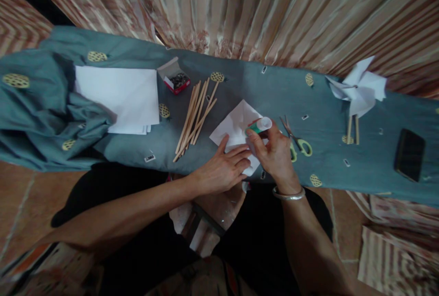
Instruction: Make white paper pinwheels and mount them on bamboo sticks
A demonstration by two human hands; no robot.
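Nearest the seated person, one left hand (222, 170), fingers loosely spread and laid flat on a creased white sheet (233, 122), gripping nothing; one right hand (274, 154), thumb and fingers closed round a green-and-white tube (263, 125) held just over that sheet, which lies on the teal cloth (274, 90). Beside the right hand, green-handled scissors (303, 148); to the left, thin wooden sticks (195, 117), loosely bunched; farther back, a small open red box (178, 86) of dark bits, a white paper pinwheel (360, 85) at right; behind all, I see a striped curtain (233, 12).

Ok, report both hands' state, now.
Left hand: open, fingers spread on the white paper.
Right hand: closed, holding the green-and-white tube, apparently a glue stick.
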